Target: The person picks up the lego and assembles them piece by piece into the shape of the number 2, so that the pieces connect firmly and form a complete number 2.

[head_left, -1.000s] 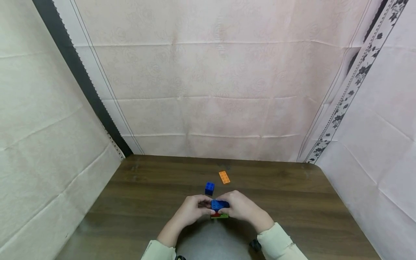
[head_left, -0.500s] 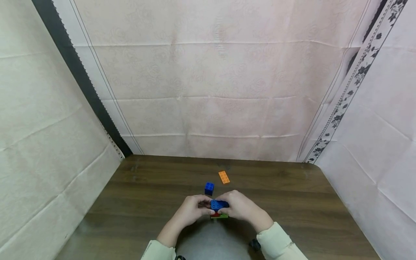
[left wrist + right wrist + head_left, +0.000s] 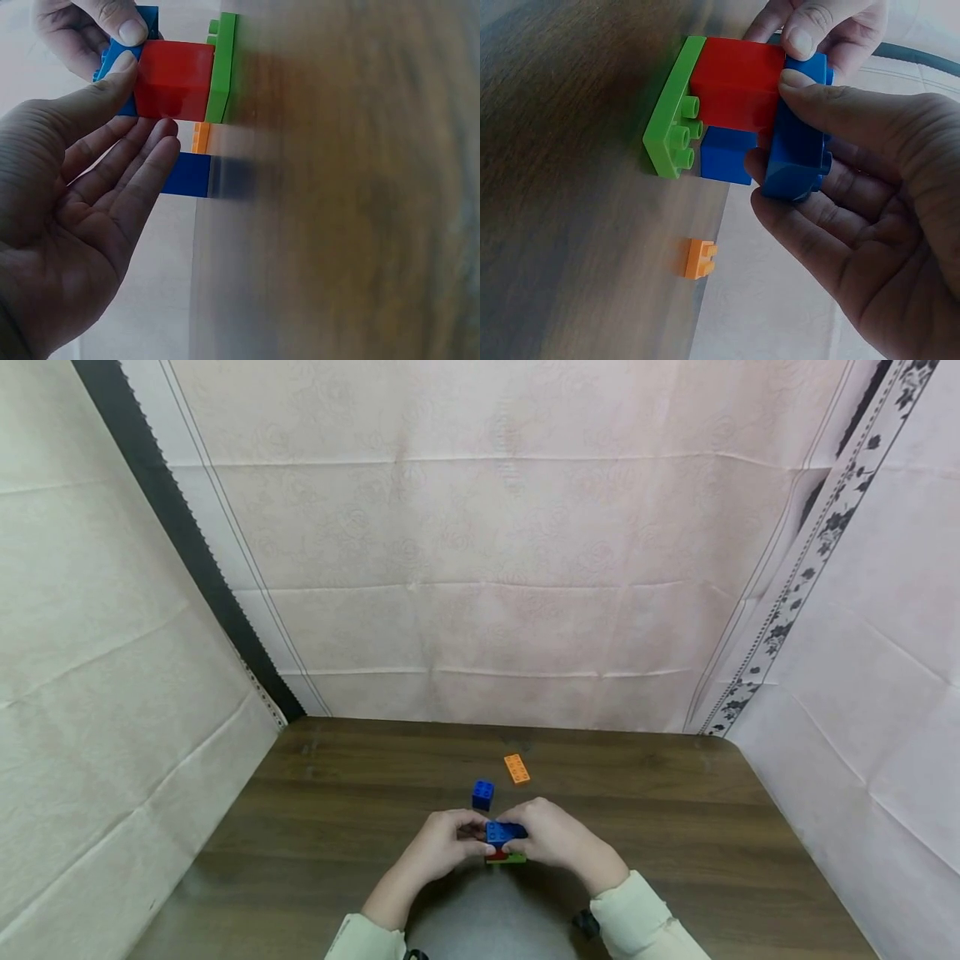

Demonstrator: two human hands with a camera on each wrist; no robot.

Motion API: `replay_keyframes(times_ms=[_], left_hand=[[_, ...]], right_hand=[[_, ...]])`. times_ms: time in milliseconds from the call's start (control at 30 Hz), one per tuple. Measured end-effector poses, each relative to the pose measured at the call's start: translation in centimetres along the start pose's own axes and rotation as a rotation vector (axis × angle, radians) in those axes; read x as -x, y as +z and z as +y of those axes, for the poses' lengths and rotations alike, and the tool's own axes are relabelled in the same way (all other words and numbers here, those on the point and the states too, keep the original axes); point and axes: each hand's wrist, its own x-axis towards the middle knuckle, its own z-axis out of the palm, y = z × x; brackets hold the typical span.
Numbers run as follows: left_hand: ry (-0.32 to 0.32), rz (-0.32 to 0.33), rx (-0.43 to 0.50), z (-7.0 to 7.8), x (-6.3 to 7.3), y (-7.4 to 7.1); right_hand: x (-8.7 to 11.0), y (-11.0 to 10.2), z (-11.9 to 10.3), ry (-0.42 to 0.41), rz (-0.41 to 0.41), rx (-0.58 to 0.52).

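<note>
A stack of toy building bricks stands on the table between my hands: a green plate (image 3: 667, 112) at the bottom, a red brick (image 3: 174, 81) on it, and a long blue brick (image 3: 500, 833) on top. The blue top brick overhangs the red one, as the right wrist view shows. My right hand (image 3: 558, 837) pinches the overhanging part between thumb and fingers. At the other end, my left hand (image 3: 444, 843) grips the blue top brick, thumb on its near side. The left fingertips are partly hidden behind the stack.
Just beyond the hands, a second blue brick (image 3: 483, 795) stands on the wooden table (image 3: 337, 827). An orange plate (image 3: 517, 769) lies a little farther back. Pale cloth (image 3: 510, 568) hangs behind the table and along both sides.
</note>
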Motion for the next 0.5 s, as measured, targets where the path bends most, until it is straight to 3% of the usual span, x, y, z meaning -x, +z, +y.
replay_keyframes(times_ms=[500], left_hand=[[-0.008,-0.003,-0.015,-0.05,-0.01,0.00]], right_hand=[[-0.07,-0.20,-0.53,-0.004,0.002,0.037]])
